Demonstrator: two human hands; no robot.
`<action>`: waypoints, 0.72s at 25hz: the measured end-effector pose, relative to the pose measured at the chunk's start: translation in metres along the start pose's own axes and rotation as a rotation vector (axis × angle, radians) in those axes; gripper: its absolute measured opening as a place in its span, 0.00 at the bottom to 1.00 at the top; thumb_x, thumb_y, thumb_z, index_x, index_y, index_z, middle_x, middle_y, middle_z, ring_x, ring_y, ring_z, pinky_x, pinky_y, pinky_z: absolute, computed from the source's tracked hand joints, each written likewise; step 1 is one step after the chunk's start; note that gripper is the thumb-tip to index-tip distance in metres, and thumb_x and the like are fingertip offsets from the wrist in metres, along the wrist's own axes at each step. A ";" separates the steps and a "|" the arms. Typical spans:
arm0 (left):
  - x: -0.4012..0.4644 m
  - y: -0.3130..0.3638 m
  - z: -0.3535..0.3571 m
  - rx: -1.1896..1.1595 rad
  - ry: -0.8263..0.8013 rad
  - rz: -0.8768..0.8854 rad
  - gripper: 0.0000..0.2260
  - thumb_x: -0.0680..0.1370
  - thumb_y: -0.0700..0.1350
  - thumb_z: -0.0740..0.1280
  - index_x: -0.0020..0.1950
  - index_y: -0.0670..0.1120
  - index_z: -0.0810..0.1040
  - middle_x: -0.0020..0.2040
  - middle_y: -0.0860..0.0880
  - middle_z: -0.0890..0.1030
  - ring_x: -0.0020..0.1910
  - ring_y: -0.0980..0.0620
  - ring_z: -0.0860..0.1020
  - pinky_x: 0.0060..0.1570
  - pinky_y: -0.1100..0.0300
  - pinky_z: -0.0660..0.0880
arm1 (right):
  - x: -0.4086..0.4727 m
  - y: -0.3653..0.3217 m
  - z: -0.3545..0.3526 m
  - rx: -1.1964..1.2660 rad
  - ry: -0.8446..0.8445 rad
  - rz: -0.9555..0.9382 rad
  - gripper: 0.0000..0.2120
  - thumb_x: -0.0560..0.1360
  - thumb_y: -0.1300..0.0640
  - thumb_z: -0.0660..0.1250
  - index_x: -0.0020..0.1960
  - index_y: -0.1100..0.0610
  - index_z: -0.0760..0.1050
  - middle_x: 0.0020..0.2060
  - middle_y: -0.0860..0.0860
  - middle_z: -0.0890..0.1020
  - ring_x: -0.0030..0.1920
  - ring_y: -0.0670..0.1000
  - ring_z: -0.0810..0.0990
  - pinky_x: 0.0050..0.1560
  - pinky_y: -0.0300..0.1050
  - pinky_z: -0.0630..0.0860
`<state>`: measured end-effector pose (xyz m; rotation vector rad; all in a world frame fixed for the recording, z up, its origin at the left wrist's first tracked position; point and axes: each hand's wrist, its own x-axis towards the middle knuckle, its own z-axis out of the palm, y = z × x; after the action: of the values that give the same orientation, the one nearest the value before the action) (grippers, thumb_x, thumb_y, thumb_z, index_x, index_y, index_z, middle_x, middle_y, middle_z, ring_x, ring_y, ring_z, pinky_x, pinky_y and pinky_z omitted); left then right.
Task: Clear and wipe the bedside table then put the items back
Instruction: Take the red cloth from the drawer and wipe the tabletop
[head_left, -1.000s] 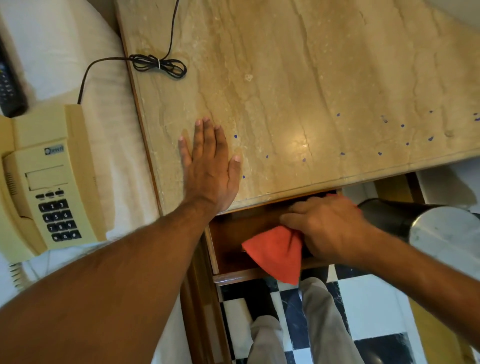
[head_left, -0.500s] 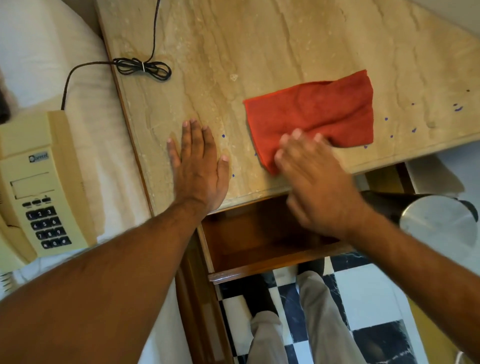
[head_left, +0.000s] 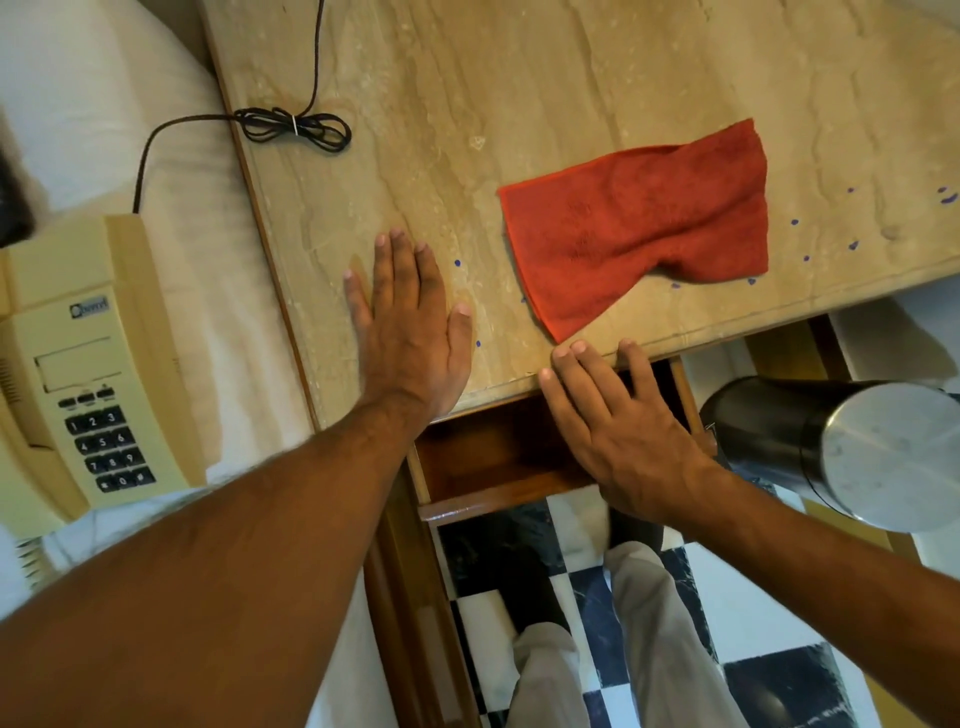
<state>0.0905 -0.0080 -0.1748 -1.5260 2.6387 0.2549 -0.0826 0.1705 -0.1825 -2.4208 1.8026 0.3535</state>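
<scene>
A red cloth (head_left: 639, 223) lies loosely spread on the beige marble top of the bedside table (head_left: 519, 78), near its front edge, with nobody holding it. My left hand (head_left: 410, 322) rests flat, palm down, on the marble to the left of the cloth. My right hand (head_left: 618, 431) hovers over the open wooden drawer (head_left: 483, 467), fingers apart, fingertips at the table's front edge just below the cloth's corner. A cream telephone (head_left: 78, 374) sits on the white bed at the left, its black cord (head_left: 296, 124) coiled on the table top.
Small blue ink dots (head_left: 852, 244) mark the marble near the front right. A black bin with a steel lid (head_left: 852, 447) stands to the right of the drawer. Below are a black-and-white checkered floor (head_left: 769, 623) and my grey trouser legs (head_left: 649, 639).
My right hand took the red cloth out of the drawer, laid it on the marble top, let go and drew back over the open drawer. The left hand stayed flat.
</scene>
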 end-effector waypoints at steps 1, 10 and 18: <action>0.000 -0.001 0.000 -0.003 0.004 -0.001 0.31 0.83 0.55 0.48 0.81 0.37 0.54 0.83 0.37 0.53 0.83 0.40 0.48 0.79 0.35 0.44 | 0.007 0.004 -0.004 0.024 0.050 0.030 0.51 0.63 0.58 0.74 0.79 0.69 0.54 0.70 0.69 0.67 0.69 0.70 0.67 0.67 0.73 0.62; 0.000 -0.004 -0.002 -0.059 0.032 0.027 0.32 0.81 0.54 0.51 0.79 0.35 0.58 0.81 0.34 0.56 0.82 0.37 0.52 0.78 0.33 0.46 | 0.079 0.080 -0.060 0.287 0.489 0.210 0.18 0.81 0.50 0.61 0.65 0.57 0.79 0.62 0.57 0.81 0.61 0.63 0.76 0.60 0.61 0.68; -0.003 0.009 -0.008 0.052 0.048 0.002 0.33 0.80 0.54 0.51 0.76 0.31 0.61 0.78 0.29 0.61 0.79 0.31 0.56 0.72 0.26 0.51 | 0.035 0.152 -0.024 0.216 0.147 0.157 0.34 0.78 0.32 0.52 0.78 0.47 0.67 0.78 0.52 0.67 0.78 0.65 0.62 0.75 0.72 0.50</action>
<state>0.0840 -0.0021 -0.1659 -1.5329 2.6603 0.1508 -0.2154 0.0884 -0.1596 -2.2168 1.9821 -0.0097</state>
